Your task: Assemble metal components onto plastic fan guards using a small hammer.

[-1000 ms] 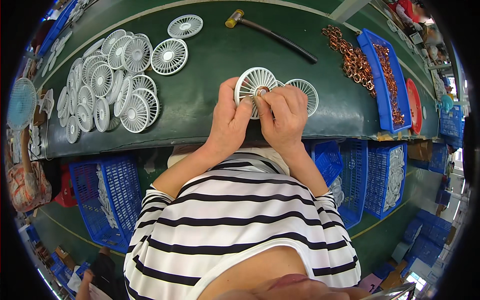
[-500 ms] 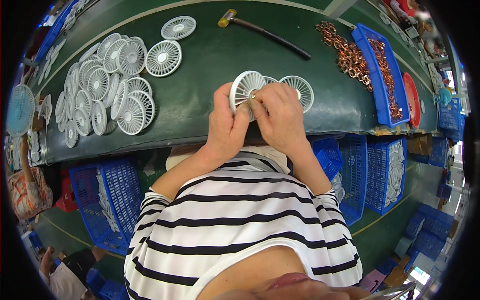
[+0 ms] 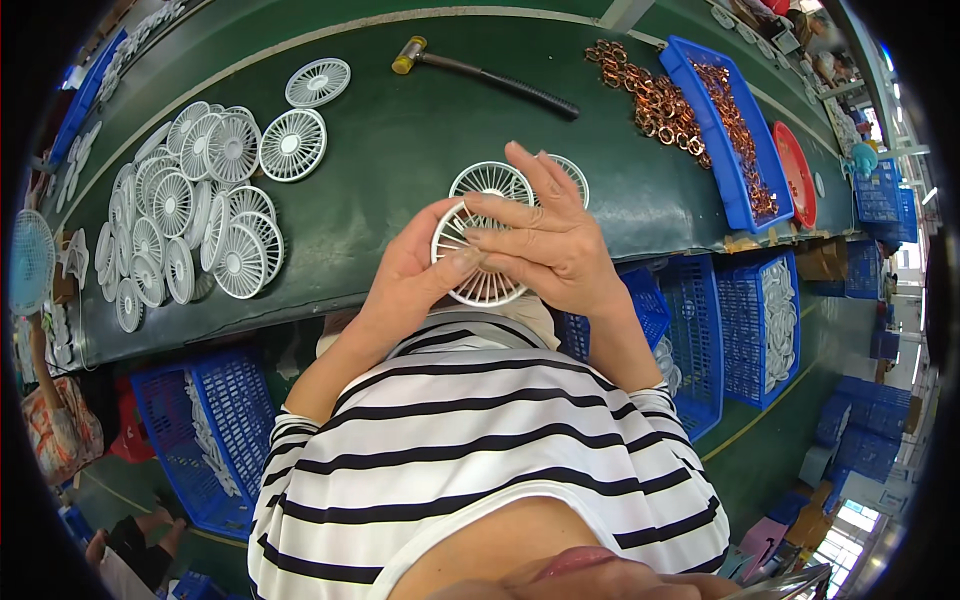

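Observation:
A white round grille with radial spokes (image 3: 492,290) is tilted over the table's near edge. My left hand (image 3: 402,280) grips it from the left, thumb on its face and fingers round its rim. Across the grille lies my right hand (image 3: 562,248), fingers stretched out and spread against the spokes. That hand covers the grille's centre, so I cannot tell if anything sits there. Just beyond my hands, another white grille (image 3: 488,178) rests on the green table, and a further one (image 3: 572,178) shows partly behind my right fingers.
On the left is a heap of white grilles (image 3: 172,205). A hammer with a yellow-tipped head (image 3: 500,82) lies at the back. Copper-coloured rings (image 3: 662,110) are piled beside a blue tray (image 3: 738,195) and a red dish (image 3: 794,172). Blue crates (image 3: 238,395) stand below the table.
The grille has come lower, nearer my body, and its face has turned more toward me. My right hand has gone from a pinch at its centre to spread fingers across it. The whole view has shifted.

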{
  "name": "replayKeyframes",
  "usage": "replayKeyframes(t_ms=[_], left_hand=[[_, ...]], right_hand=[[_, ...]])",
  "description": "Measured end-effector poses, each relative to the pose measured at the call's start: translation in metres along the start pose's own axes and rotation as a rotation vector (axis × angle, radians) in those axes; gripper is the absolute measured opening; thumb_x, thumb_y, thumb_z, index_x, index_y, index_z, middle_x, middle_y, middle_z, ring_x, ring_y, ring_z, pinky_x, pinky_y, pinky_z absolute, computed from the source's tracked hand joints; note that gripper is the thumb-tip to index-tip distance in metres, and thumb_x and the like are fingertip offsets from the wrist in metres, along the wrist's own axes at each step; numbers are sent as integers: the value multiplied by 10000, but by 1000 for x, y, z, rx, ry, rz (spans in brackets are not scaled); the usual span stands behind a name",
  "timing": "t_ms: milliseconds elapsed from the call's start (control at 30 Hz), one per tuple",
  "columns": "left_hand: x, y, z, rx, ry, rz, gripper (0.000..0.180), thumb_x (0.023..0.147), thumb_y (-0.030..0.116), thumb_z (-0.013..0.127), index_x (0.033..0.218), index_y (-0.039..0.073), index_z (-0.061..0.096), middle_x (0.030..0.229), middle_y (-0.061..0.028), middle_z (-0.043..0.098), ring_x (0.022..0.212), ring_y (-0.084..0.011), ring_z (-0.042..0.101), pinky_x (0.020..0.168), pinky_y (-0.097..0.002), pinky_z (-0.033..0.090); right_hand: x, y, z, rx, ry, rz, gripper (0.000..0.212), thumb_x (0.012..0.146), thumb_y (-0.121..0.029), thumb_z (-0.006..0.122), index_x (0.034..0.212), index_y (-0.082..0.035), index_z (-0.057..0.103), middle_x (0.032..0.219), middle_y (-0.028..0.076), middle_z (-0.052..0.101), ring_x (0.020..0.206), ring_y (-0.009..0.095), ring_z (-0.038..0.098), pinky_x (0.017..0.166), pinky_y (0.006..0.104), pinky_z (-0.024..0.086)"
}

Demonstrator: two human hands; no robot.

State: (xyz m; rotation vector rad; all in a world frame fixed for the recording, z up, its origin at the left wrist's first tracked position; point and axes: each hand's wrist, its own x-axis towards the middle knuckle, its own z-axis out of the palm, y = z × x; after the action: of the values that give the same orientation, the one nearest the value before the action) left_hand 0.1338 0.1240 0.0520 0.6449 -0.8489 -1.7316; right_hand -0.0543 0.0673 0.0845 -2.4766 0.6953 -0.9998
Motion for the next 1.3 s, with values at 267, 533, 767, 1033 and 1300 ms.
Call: replayKeyframes(t_ms=[267,533,767,1033,1300], left_hand=[[8,-12,-4,620,28,325,457,908,151,616,1302,11,433,1041,-90,650,923,-135,627,801,-270,499],[2,-5,-8,891,-5,462,477,893,165,626,1299,14,426,1000,-157,662,865,-226,673,749,-312,522],[3,-1,0,251,204,40,363,951,138,530,1265,-18,436,1096,-82,584,989,-112,562,867,-263,474],[-4,1,-4,182,110,-117,357,968,220,520,1239,-9,480,1093,-77,578,987,-105,540,855,-262,458],[-12,7,-3,422,27,66,476,911,177,610,1315,5,426,1112,-80,603,981,-111,578,852,-265,474]], right_hand=[[-14,6,19,547,131,205,388,863,-26,602,1250,-36,576,1375,172,484,1251,287,489,1037,364,380],[-19,11,27,766,129,234,430,826,-9,643,1246,-21,553,1323,165,528,1220,269,515,1009,355,413],[-9,5,33,158,143,155,348,692,-159,788,1016,-60,708,1206,142,620,1104,318,584,942,395,448],[-18,1,25,114,32,181,225,693,-164,781,895,-81,729,1068,72,696,1147,302,587,1084,469,275],[-16,5,21,448,-83,126,265,844,-51,608,1101,-34,667,1293,167,566,1245,326,503,1040,390,363]])
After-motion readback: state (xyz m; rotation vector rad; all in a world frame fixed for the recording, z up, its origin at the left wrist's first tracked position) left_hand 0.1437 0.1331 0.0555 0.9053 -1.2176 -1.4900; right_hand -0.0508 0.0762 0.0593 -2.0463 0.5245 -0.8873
